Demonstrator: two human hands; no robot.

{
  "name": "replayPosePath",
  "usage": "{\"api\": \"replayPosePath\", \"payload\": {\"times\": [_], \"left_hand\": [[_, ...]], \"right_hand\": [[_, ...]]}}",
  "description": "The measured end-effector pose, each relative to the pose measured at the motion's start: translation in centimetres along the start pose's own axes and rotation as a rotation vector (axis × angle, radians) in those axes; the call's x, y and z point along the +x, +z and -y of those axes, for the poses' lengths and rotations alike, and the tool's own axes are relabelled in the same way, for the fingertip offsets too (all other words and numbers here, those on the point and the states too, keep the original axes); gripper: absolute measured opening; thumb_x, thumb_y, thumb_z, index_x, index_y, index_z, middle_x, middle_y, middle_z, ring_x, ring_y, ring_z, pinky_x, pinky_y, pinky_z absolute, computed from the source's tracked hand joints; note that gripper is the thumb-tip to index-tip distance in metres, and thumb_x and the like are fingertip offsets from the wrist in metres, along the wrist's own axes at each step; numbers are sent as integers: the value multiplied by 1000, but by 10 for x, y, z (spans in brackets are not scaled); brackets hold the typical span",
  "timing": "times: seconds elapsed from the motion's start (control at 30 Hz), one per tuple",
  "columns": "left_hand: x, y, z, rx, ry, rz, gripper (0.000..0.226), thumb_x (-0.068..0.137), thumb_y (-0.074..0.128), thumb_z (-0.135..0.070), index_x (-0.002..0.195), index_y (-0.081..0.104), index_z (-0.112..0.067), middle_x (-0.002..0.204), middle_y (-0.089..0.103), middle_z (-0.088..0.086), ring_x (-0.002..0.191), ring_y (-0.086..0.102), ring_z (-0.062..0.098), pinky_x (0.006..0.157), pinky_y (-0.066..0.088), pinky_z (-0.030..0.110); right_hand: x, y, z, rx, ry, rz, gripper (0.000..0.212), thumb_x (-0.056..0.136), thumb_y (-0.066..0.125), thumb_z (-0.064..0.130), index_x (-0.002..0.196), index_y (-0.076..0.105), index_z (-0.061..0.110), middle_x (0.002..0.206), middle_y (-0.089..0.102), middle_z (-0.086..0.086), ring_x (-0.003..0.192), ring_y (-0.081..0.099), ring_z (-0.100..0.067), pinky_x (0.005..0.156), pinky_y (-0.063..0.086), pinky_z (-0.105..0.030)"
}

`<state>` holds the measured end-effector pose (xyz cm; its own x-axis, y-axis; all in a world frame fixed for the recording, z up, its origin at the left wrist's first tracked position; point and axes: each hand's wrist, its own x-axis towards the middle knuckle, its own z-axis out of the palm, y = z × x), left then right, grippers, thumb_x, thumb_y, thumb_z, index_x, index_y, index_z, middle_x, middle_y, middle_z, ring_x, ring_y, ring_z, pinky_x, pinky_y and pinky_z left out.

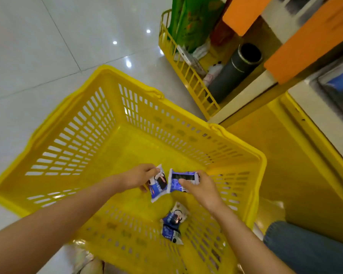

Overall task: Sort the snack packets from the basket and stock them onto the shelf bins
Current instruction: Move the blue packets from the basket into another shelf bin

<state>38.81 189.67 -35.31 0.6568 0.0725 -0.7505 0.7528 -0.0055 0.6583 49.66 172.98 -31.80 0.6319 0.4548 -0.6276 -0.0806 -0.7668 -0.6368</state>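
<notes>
- Nearest lens: left forearm (38, 230); left hand (139, 177) pinching blue packet (157, 187); right hand (203, 190) clamped on second packet (183, 178), just beside.
- On basket (131, 151) floor, remaining packets (171, 225) at 6 o'clock from right hand, long axis 12-to-6.

Loose packets (171, 232) in basket (77, 135), near corner; shelf (269, 80) right of basket; second basket (186, 72) behind, holding flask (236, 76).

Glossy white tiled floor (38, 46), light reflections (128, 64) on it, orange and cream shelving (305, 42) at right, yellow base panel (285, 159) below.
</notes>
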Motion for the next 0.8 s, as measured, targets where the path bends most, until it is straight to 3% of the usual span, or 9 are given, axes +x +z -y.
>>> {"api": "replayPosePath", "payload": {"times": [0.03, 0.1, 0.13, 0.27, 0.4, 0.53, 0.6, 0.67, 0.8], "left_hand": [[-4, 0, -4, -78, 1, -45, 26, 100, 37, -29, 103, 52, -8, 76, 55, 5, 61, 54, 13, 49, 51, 20], [-12, 4, -10, -258, -7, -115, 22, 100, 38, -27, 100, 52, -10, 77, 60, 6, 62, 58, 15, 48, 54, 25], [-18, 6, -14, -339, -11, -143, 21, 100, 39, -26, 98, 52, -10, 79, 61, 7, 63, 60, 15, 49, 56, 27], [-42, 23, -35, -530, 22, -148, 24, 100, 40, -27, 103, 51, -6, 84, 65, 10, 61, 66, 15, 49, 55, 28], [-65, 43, -59, -726, 122, -90, 30, 100, 38, -32, 103, 59, -11, 82, 72, 5, 64, 69, 18, 53, 56, 31], [-86, 55, -74, -906, 213, -27, 37, 96, 41, -40, 97, 68, -14, 86, 73, 10, 70, 70, 23, 59, 58, 37], [-95, 57, -79, -904, 246, -3, 30, 92, 49, -36, 96, 70, -14, 90, 73, 11, 72, 70, 22, 59, 57, 35], [-103, 59, -85, -855, 290, -21, 22, 89, 54, -28, 97, 69, -14, 91, 73, 10, 74, 70, 19, 61, 56, 35], [-123, 58, -104, -822, 421, -65, 11, 88, 54, -14, 93, 63, -11, 85, 73, 9, 72, 70, 20, 65, 59, 41]], "right_hand": [[-4, -5, 5, 79, -15, -20, 25, 83, 70, 21, 100, 59, 6, 99, 66, -7, 86, 64, -14, 77, 53, -30], [-13, -11, 14, 204, -51, -51, 11, 84, 69, 19, 87, 58, 21, 89, 64, 5, 77, 62, 1, 64, 49, -11], [-18, -14, 17, 245, -86, -85, 13, 84, 68, 19, 85, 56, 25, 87, 63, 9, 79, 62, 1, 60, 47, -7], [-38, -25, 32, 279, -254, -266, 19, 85, 67, 19, 99, 56, 26, 94, 65, 5, 93, 64, -15, 78, 51, -31], [-66, -27, 40, 43, -510, -250, 26, 85, 65, 12, 100, 57, 31, 103, 65, 9, 99, 60, -11, 86, 48, -28], [-94, -36, 41, -223, -795, -184, 30, 82, 69, 16, 111, 64, 17, 120, 54, 12, 117, 45, -3, 101, 28, -8], [-105, -41, 46, -219, -833, -148, 29, 82, 69, 19, 110, 64, 18, 122, 54, 15, 121, 41, 1, 102, 25, -7], [-118, -47, 54, -110, -828, -159, 24, 82, 69, 18, 101, 62, 29, 117, 56, 22, 117, 45, 7, 99, 33, -11], [-137, -59, 72, 150, -663, -254, 26, 85, 67, 17, 102, 56, 33, 111, 58, 15, 103, 54, 0, 86, 43, -13]]}}
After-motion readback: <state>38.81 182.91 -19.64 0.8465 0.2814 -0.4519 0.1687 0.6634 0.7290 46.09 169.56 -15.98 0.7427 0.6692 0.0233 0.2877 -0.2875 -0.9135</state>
